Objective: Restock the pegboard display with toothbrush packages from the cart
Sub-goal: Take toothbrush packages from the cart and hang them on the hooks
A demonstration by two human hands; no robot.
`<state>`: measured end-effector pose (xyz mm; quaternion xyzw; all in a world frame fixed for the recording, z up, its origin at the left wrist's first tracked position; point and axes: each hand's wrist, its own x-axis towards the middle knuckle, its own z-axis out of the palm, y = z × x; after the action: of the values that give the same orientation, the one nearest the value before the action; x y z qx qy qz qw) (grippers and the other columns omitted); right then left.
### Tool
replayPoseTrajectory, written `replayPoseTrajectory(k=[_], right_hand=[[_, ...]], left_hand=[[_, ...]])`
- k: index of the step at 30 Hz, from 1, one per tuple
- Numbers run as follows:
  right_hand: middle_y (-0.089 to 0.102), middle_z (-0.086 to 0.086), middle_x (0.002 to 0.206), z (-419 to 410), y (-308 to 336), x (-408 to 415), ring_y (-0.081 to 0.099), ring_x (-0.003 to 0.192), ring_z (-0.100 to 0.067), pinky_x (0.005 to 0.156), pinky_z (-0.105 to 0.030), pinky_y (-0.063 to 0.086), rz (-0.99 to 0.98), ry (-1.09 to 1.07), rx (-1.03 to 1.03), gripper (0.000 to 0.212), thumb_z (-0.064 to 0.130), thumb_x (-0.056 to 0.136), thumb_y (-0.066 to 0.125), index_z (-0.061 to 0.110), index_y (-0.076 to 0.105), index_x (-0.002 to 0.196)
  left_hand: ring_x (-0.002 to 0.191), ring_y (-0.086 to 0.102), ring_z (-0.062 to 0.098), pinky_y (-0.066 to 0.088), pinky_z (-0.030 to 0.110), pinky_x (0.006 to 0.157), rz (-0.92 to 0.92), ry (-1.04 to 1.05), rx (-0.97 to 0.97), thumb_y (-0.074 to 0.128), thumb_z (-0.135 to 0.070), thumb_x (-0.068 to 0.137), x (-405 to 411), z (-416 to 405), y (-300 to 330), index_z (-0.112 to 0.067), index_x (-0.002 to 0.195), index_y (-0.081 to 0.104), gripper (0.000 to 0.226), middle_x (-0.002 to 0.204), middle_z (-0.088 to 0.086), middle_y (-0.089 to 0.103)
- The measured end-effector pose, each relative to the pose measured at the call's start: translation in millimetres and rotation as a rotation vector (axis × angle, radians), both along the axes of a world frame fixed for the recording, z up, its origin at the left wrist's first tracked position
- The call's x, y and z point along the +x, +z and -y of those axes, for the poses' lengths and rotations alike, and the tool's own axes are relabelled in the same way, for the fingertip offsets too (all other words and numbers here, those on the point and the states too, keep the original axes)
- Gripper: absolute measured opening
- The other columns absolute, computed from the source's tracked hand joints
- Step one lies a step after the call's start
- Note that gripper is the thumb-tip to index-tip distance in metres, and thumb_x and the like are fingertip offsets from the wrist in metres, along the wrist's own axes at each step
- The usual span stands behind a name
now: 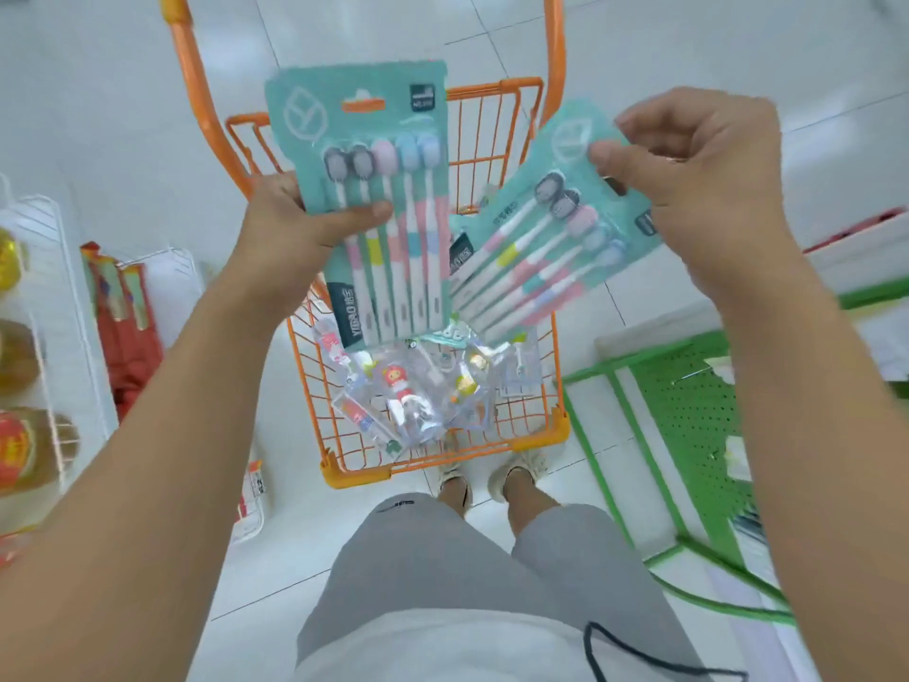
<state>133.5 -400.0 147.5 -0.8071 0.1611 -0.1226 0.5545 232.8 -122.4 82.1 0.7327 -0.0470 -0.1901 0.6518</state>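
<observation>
A retail shop aisle: an orange wire shopping cart (536, 430) stands on white floor tiles (123, 91), carded toothbrush packs (374, 214) above it, a white wire rack (54, 287) of bottled goods to the left, and a green perforated display panel (698, 411) on the right

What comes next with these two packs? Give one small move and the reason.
Probably turn right toward the green pegboard and hang one pack. The left hand and right hand each already grip a toothbrush pack above the orange cart.
</observation>
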Motion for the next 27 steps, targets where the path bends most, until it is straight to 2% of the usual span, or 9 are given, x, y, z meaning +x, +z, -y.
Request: replayPoseTrajectory(k=[4, 7, 11, 14, 16, 18, 20, 24, 27], right_hand=[[0.072, 0.003, 0.064, 8, 4, -48, 0.059, 0.054, -0.009, 0.044, -0.02, 0.035, -0.132, -0.179, 0.159, 0.013, 0.015, 0.083, 0.081, 0.006, 0.074, 0.09], [0.069, -0.001, 0.064, 6, 13, -89, 0.056, 0.052, -0.009, 0.044, -0.019, 0.032, -0.172, -0.242, 0.234, 0.01, 0.013, 0.084, 0.08, 0.004, 0.075, 0.087], [0.07, -0.003, 0.063, 10, 17, -150, 0.06, 0.058, -0.014, 0.055, -0.028, 0.039, -0.168, -0.367, 0.27, 0.01, 0.013, 0.08, 0.084, 0.012, 0.075, 0.075], [0.072, -0.009, 0.068, 16, 10, -207, 0.06, 0.066, -0.022, 0.067, -0.039, 0.042, -0.166, -0.421, 0.355, 0.013, 0.013, 0.077, 0.086, 0.015, 0.076, 0.07], [0.073, -0.012, 0.071, 16, 3, -251, 0.06, 0.065, -0.021, 0.069, -0.038, 0.043, -0.165, -0.454, 0.395, 0.009, 0.011, 0.076, 0.086, 0.007, 0.078, 0.077], [0.073, -0.014, 0.072, 11, -10, -295, 0.062, 0.06, -0.015, 0.064, -0.029, 0.047, -0.155, -0.541, 0.445, 0.008, 0.004, 0.077, 0.083, -0.001, 0.077, 0.081], [0.071, -0.011, 0.07, 0, -25, -343, 0.063, 0.055, -0.01, 0.059, -0.023, 0.054, -0.114, -0.705, 0.52, 0.005, -0.003, 0.079, 0.079, -0.001, 0.075, 0.08], [0.075, -0.009, 0.083, -19, -64, -435, 0.069, 0.066, -0.011, 0.067, -0.024, 0.058, -0.03, -1.083, 0.645, 0.025, 0.01, 0.076, 0.086, -0.002, 0.074, 0.094], [0.076, -0.01, 0.103, -35, -94, -484, 0.074, 0.092, -0.025, 0.081, -0.043, 0.059, -0.064, -1.175, 0.739, 0.034, 0.028, 0.082, 0.084, 0.009, 0.072, 0.108]], left_hand=[[0.109, 0.069, 0.03, 0.052, 0.051, 0.099, -0.192, -0.307, -0.01, 0.081, -0.021, 0.079, -29, 24, 6, -0.02, 0.108, 0.073, 0.03, 0.113, 0.008, 0.074], [0.115, 0.067, 0.025, 0.047, 0.051, 0.105, -0.282, -0.503, 0.04, 0.074, -0.042, 0.08, -64, 47, 21, -0.026, 0.117, 0.068, 0.041, 0.119, -0.001, 0.073], [0.123, 0.062, 0.024, 0.043, 0.054, 0.109, -0.325, -0.642, 0.066, 0.084, -0.065, 0.064, -112, 69, 28, -0.028, 0.131, 0.061, 0.08, 0.128, -0.003, 0.069], [0.127, 0.057, 0.035, 0.043, 0.056, 0.109, -0.371, -0.672, 0.128, 0.088, -0.064, 0.057, -149, 80, 19, -0.013, 0.14, 0.053, 0.103, 0.132, 0.013, 0.064], [0.122, 0.062, 0.028, 0.054, 0.041, 0.099, -0.425, -0.717, 0.148, 0.09, -0.047, 0.066, -186, 95, 15, -0.007, 0.133, 0.055, 0.086, 0.121, 0.008, 0.071], [0.096, 0.071, 0.01, 0.057, 0.028, 0.091, -0.391, -0.828, 0.176, 0.085, -0.032, 0.078, -231, 109, 12, -0.002, 0.108, 0.062, 0.048, 0.094, -0.004, 0.077], [0.095, 0.069, 0.02, 0.051, 0.042, 0.102, -0.333, -0.89, 0.218, 0.087, -0.04, 0.073, -277, 119, -1, 0.009, 0.105, 0.062, 0.063, 0.097, 0.011, 0.069], [0.091, 0.071, 0.017, 0.055, 0.031, 0.079, -0.359, -0.99, 0.186, 0.074, -0.021, 0.085, -358, 133, -21, -0.007, 0.111, 0.069, 0.03, 0.101, 0.002, 0.076], [0.097, 0.071, 0.021, 0.055, 0.037, 0.087, -0.44, -1.006, 0.171, 0.073, -0.022, 0.081, -395, 146, -33, -0.005, 0.122, 0.066, 0.044, 0.11, 0.006, 0.075]])
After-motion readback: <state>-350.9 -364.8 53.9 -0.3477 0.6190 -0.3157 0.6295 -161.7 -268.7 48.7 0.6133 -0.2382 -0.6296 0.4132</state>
